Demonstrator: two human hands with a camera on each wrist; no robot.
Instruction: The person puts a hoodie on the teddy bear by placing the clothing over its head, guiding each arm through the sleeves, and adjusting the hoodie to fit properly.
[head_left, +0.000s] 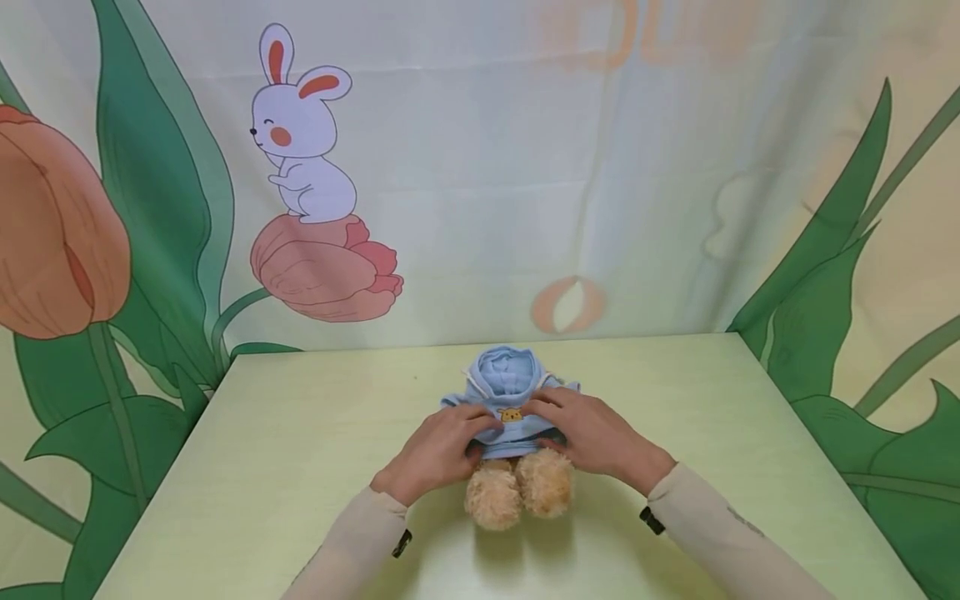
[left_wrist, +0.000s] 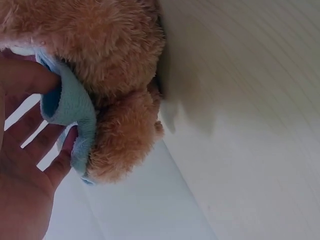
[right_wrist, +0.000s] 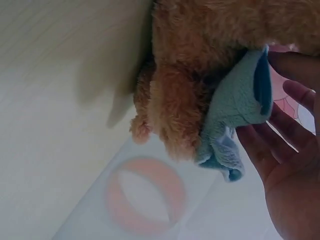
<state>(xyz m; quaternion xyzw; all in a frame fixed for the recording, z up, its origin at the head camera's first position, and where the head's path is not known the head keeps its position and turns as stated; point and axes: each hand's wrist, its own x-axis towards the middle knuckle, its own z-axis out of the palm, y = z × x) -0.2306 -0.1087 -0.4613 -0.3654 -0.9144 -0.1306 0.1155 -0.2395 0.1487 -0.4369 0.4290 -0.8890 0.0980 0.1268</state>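
Note:
A tan plush toy [head_left: 492,497] is on the table, its two furry feet toward me. A small light blue hoodie [head_left: 506,392] with a yellow animal face on the chest covers the upper part of it; the toy's head is hidden in the head view. My left hand [head_left: 444,442] holds the hoodie's lower edge on the left, thumb tucked against the inside of the hem [left_wrist: 75,102]. On the right, my right hand [head_left: 603,433] grips the same edge, its thumb at the hem opening. Curly fur [right_wrist: 177,100] shows beside the cloth in the right wrist view.
The toy rests on a pale yellow-green table [head_left: 300,433]. Behind the far edge hangs a printed cloth backdrop [head_left: 480,208] with a rabbit, tulips and leaves. Dark straps show at both sleeves.

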